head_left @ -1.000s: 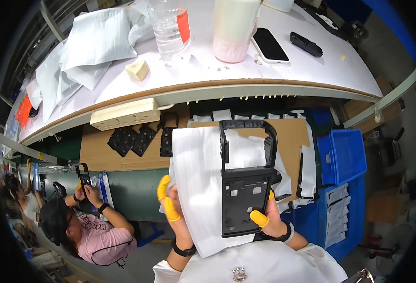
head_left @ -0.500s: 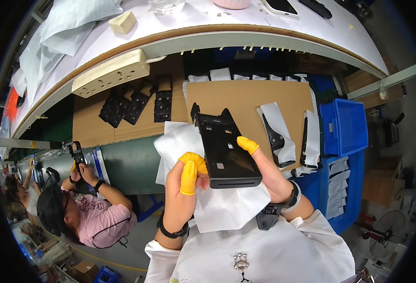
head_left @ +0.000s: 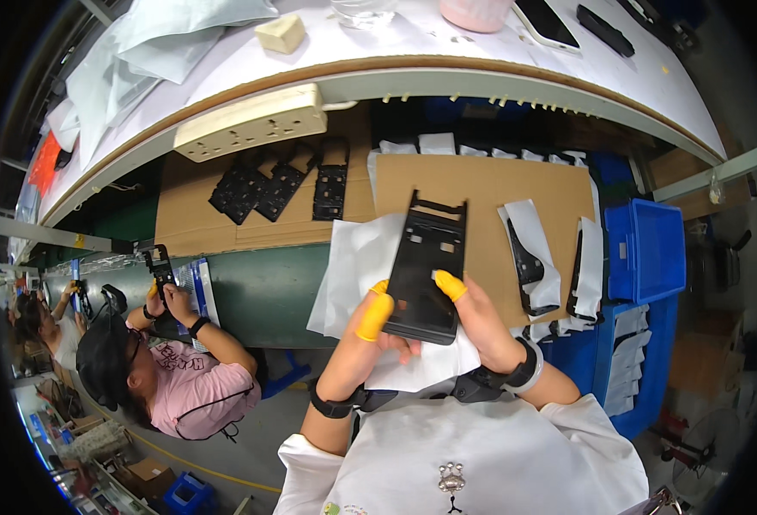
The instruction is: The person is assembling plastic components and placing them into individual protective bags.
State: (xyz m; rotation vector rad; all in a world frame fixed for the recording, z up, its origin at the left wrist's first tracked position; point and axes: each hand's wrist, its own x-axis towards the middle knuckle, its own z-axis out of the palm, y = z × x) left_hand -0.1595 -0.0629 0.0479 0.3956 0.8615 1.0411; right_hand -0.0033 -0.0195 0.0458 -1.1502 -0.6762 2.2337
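Observation:
Between my two hands is a black plastic frame (head_left: 430,266), long and flat with small cut-outs and an open far end. My left hand (head_left: 377,326), with yellow finger cots, grips its lower left edge. On its right edge my right hand (head_left: 473,313) holds on, a yellow-capped thumb lying on the face. White wrapping sheets (head_left: 353,270) lie beneath and left of the frame. To the right, a similar black part in a white sleeve (head_left: 533,257) rests on cardboard (head_left: 473,189), with another sleeved part (head_left: 586,268) beside it.
Several bare black frames (head_left: 284,189) lie on cardboard at the far left. A blue bin (head_left: 649,249) stands right, above a blue crate (head_left: 653,378) of wrapped parts. A raised shelf with a power strip (head_left: 254,124) spans the back. At left, a co-worker (head_left: 198,378) handles a black frame.
The frame has turned more upright in the view, its face now showing more fully and its thick near end less. My view has shifted, so the surroundings sit further right.

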